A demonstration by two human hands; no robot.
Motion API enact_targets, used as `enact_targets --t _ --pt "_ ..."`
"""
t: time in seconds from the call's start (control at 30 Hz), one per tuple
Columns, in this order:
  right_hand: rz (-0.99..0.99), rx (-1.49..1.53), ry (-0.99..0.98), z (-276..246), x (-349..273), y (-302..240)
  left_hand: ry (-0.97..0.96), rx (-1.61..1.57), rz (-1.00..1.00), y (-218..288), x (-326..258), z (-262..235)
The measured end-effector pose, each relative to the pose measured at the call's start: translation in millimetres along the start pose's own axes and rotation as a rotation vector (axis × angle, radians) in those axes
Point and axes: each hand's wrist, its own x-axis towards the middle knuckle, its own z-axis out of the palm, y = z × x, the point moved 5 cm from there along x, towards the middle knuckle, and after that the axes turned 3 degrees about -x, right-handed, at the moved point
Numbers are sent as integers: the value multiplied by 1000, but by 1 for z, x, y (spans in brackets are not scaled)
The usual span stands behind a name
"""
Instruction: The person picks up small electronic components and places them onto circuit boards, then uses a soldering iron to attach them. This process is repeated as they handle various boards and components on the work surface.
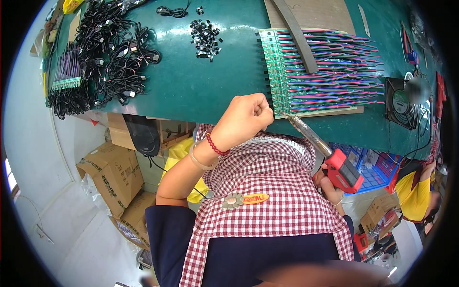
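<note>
My right hand (329,187) is wrapped round the red and black handle of a soldering iron (342,170). The iron's metal shaft slants up to the left, and its tip meets or nearly meets the near left corner of a green circuit board panel (271,62). Just left of that corner, my left hand (246,115) is closed in a pinch; anything between its fingers is hidden. Small black connectors line the panel's left edge. Rows of black, red and blue wires (334,79) run from the panel to the right. A grey bar (299,40) lies across them.
Loose black connectors (205,39) lie on the green table (177,81). Bundled black USB cables (122,62) fill its left end. A black fan (400,103) stands at the right. Cardboard boxes (112,174) sit below left. Another person in yellow (413,193) is at far right.
</note>
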Motion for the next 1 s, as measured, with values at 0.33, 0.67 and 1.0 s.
enact_targets --t 0.33,0.67,1.0 --pt "-538 231 421 -47 12 -71 6 -53 18 3 5 7" --pt "-1109 149 903 -169 -12 -129 34 -48 -78 1 -4 -5" --pt "-637 229 1200 -253 32 -77 37 132 108 19 -11 1"
